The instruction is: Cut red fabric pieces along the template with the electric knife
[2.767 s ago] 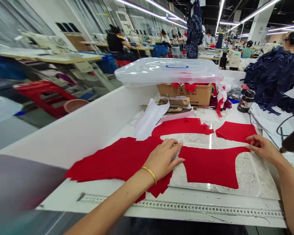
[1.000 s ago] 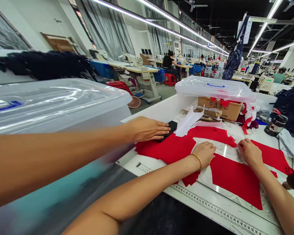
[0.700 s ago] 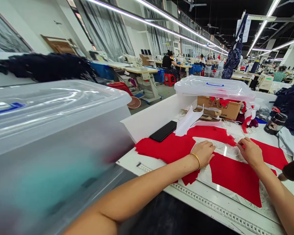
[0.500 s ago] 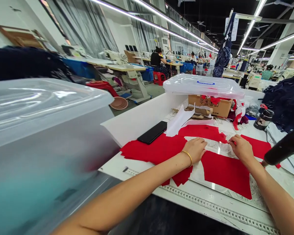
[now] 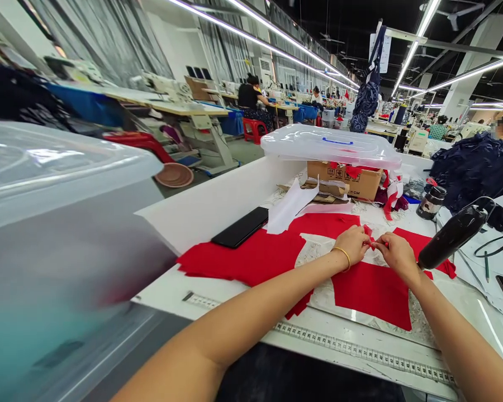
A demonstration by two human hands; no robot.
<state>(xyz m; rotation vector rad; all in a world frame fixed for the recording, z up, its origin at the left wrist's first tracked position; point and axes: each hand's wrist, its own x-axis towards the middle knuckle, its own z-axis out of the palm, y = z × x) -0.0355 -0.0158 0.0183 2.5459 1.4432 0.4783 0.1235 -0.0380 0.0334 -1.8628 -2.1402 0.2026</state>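
Note:
My left hand, with a gold bangle at the wrist, and my right hand meet above the red fabric. Their fingertips pinch a small red fabric scrap. A large red fabric piece lies to the left of my hands, and another lies under them. Two more red pieces lie beyond. Under the lower piece is a transparent sheet over lace-patterned material.
A black phone rests on the left red piece. A transparent plastic bin stands at the left, and a lidded cardboard box stands ahead. A black corded tool hangs near my right hand. A measuring tape runs along the white table's edge.
My hands have moved together from apart, and their fingertips now meet on the scrap. Another person's arm has set the phone on the fabric and gone. The view has swung left of the earliest frame.

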